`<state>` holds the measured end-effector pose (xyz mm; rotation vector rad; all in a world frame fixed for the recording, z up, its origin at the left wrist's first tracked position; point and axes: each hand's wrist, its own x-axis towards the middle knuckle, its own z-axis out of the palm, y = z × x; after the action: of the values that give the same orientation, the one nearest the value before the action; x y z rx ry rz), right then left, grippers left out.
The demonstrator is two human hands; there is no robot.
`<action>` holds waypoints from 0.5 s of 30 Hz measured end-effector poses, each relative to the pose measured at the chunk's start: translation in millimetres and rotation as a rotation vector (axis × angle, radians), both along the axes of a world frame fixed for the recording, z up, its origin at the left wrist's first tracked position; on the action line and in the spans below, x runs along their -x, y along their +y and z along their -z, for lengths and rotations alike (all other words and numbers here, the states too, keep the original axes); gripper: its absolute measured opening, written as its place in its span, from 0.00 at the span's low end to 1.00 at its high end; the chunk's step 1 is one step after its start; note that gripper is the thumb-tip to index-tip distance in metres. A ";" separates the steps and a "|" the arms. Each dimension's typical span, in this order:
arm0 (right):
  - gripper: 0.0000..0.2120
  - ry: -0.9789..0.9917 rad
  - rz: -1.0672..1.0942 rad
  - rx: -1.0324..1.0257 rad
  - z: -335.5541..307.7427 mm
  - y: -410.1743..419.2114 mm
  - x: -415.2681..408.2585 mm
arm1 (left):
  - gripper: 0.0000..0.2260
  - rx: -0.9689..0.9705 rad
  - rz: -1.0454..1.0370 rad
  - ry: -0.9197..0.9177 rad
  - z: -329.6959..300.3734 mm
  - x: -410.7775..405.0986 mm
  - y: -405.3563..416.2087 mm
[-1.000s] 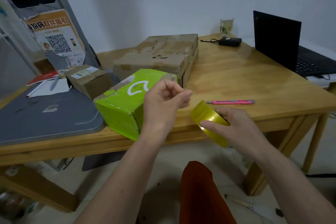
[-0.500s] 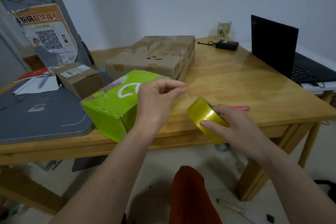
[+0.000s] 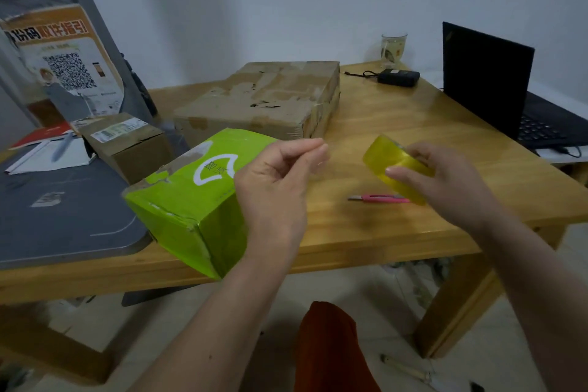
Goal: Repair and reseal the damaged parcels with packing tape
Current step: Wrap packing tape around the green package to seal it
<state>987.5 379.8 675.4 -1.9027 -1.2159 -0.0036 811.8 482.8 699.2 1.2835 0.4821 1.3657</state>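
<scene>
Wooden table (image 3: 397,124) fills the view, a pale wall behind it, tiled floor below. On its left end lies a grey board (image 3: 57,216), and leaning up behind that a poster (image 3: 63,64) with a QR code, its top cut off by the frame. Mid-table sits the big cardboard box (image 3: 264,99), top scuffed and patched. An open laptop (image 3: 490,83) stands at the right edge, partly out of frame. Nearer, the green box (image 3: 191,197) rests at the front edge, one corner hanging over, torn paper showing along its top edge. Just left of it, a small brown box (image 3: 127,145) with a label.

Now the hands, both raised above the table. Left hand (image 3: 273,181) hovers beside the green box, grip pinched together, thumb and forefinger closed on the clear end of the tape (barely visible, only a faint sheen between the hands). Right hand (image 3: 445,175) grips the roll of tape (image 3: 394,162), yellow, fingers curled round it, thumb on the near face; the roll's far side is hidden by the fingers.

Under the roll lies a pink box cutter (image 3: 378,199), its right end covered. At the back, a glass (image 3: 394,48) and a black adapter (image 3: 397,77).
</scene>
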 end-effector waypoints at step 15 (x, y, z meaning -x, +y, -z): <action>0.22 -0.073 -0.022 0.330 15.0 62.1 -44.9 | 0.13 0.108 -0.061 0.041 40.6 -24.6 12.7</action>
<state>1032.4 442.0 660.4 -2.1884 -1.3527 0.1493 836.3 495.5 658.6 1.2188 0.6198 1.3468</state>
